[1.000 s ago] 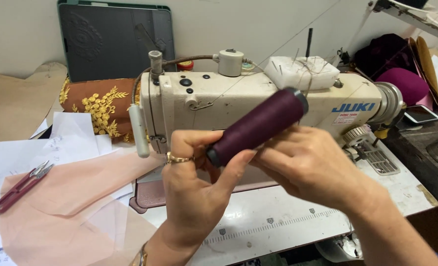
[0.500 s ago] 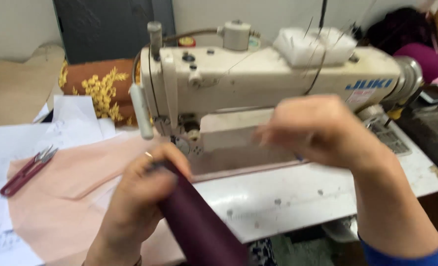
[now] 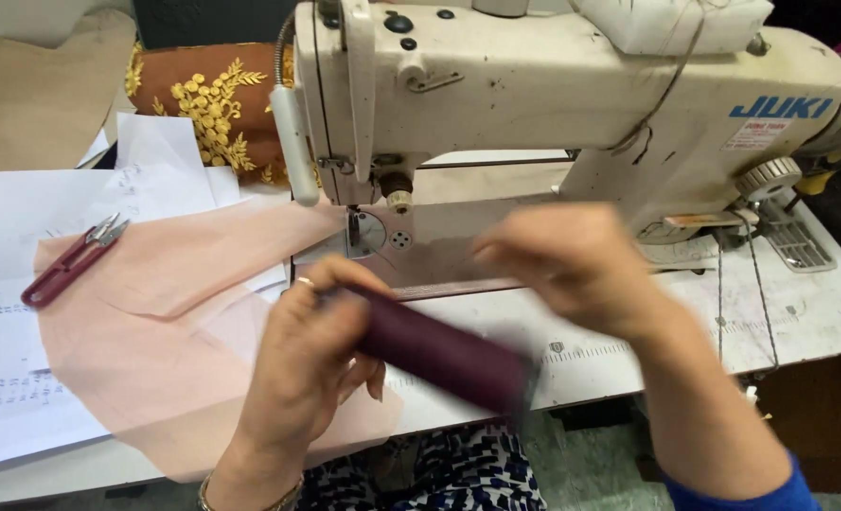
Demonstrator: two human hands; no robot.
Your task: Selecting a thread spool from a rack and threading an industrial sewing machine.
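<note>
Left hand (image 3: 311,355) gripping dark purple thread spool (image 3: 439,348) before cream sewing machine (image 3: 553,95); right hand (image 3: 572,265) blurred, just above.

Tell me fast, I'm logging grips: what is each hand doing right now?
Left hand: closed around the dark purple thread spool.
Right hand: blurred, apparently empty, above the spool.

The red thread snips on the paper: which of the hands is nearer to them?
Left. The left hand, holding the dark purple thread spool, is just right of the red thread snips, across the pink fabric. The right hand is farther right, before the sewing machine.
</note>
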